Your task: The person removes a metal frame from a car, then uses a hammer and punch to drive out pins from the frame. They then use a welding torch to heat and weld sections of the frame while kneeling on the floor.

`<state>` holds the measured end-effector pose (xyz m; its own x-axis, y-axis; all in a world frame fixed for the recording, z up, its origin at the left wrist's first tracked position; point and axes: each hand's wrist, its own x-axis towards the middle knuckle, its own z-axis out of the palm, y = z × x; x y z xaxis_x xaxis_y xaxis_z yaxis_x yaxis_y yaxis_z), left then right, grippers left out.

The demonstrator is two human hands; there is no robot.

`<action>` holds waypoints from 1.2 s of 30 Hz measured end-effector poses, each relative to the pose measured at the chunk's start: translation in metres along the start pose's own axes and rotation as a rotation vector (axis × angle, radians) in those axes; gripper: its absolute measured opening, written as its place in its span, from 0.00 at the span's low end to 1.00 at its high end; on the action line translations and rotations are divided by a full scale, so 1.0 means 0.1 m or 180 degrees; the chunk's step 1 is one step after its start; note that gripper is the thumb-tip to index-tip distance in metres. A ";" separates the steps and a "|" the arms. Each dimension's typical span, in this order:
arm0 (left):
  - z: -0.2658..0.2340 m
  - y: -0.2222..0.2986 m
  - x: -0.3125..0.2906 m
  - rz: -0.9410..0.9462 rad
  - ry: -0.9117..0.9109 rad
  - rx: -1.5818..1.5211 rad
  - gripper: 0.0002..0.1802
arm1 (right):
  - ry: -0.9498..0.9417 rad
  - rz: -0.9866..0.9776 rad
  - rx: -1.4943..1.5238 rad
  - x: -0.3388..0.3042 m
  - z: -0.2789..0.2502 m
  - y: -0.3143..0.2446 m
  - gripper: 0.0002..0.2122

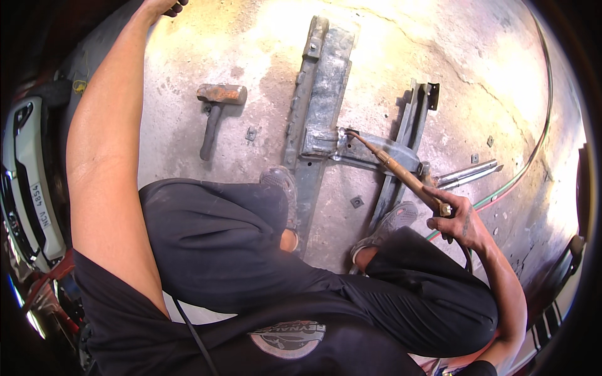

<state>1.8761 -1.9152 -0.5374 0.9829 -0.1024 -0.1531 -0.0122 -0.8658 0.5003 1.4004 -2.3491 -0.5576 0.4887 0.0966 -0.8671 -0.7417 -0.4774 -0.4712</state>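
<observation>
My right hand (456, 216) is closed around the handle of a gas torch (401, 172) with a brass-coloured body. The torch tip touches or hovers just over the joint of a grey steel frame (326, 78); which of the two I cannot tell. At that joint a short crosspiece (382, 147) meets the long bar, with shiny metal along the seam. No flame shows. My left arm is raised, and my left hand (164, 5) is at the top edge, mostly cut off. Its visible fingers are curled, and anything in them is hidden.
A sledgehammer (221, 95) with a rusty head lies on the concrete floor left of the frame. Steel channel pieces (411, 119) and shiny bars (469, 174) lie on the right. Green and red hoses (501, 195) run past my right hand. A car bumper (34, 169) stands far left.
</observation>
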 end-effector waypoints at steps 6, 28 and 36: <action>-0.03 0.00 -0.03 0.0024 -0.0040 -0.0051 0.15 | 0.0001 -0.0022 0.0018 -0.01 0.03 0.04 0.31; 0.01 -0.07 0.01 -0.0059 -0.0058 -0.0086 0.15 | -0.0045 0.0008 -0.0064 0.01 0.02 0.08 0.31; -0.02 -0.02 -0.06 -0.0026 -0.0049 -0.0063 0.15 | 0.0048 0.0008 -0.0002 0.02 0.03 0.09 0.30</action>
<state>1.8709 -1.9124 -0.5359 0.9800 -0.1030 -0.1703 -0.0004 -0.8568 0.5156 1.3931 -2.3508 -0.5642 0.4937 0.0822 -0.8657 -0.7426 -0.4783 -0.4689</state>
